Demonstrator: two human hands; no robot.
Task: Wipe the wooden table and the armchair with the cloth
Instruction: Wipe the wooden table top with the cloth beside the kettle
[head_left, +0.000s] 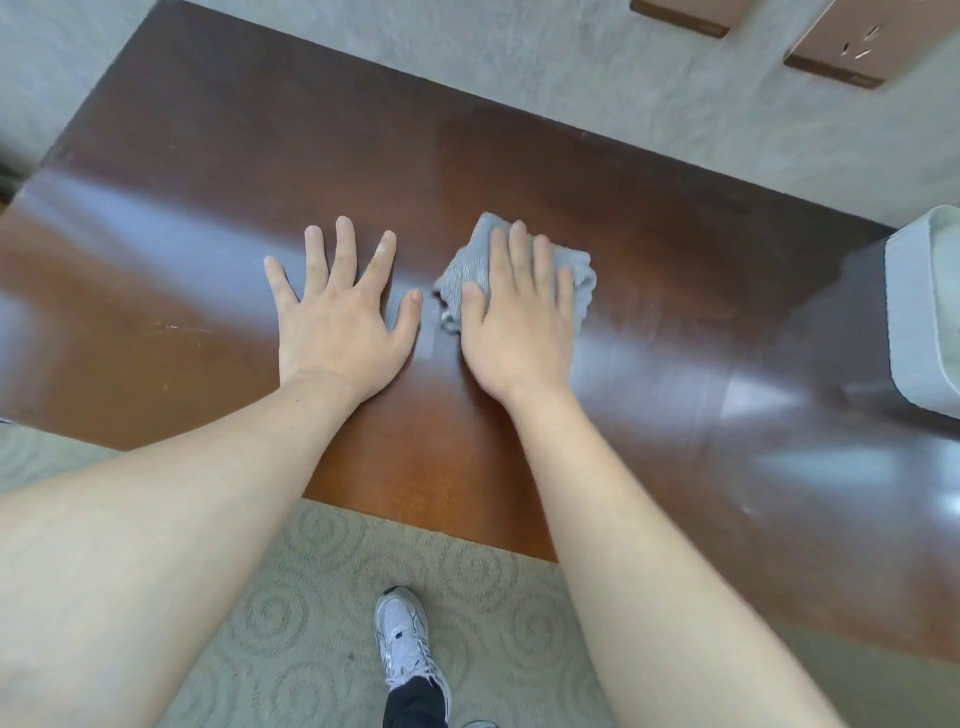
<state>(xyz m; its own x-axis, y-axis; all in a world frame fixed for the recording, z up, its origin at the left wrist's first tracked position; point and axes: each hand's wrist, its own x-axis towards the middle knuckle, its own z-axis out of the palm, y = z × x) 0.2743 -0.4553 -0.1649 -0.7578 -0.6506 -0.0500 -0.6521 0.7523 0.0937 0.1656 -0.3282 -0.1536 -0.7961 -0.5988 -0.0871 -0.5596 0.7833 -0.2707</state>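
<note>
Hands flat: right (519, 317) presses crumpled cloth (467, 270), glossy table (208, 156).

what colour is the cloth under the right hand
Grey cloth, seen in the head view.

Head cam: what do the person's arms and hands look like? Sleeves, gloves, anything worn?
Both forearms are bare up to the frame edge: no sleeves show. The left hand and right hand are bare too: no gloves, and no rings, watch or wristband visible. Fingers show short, unpainted nails. Lower down, a silver-white laced sneaker and a dark trouser leg are in view.
</note>
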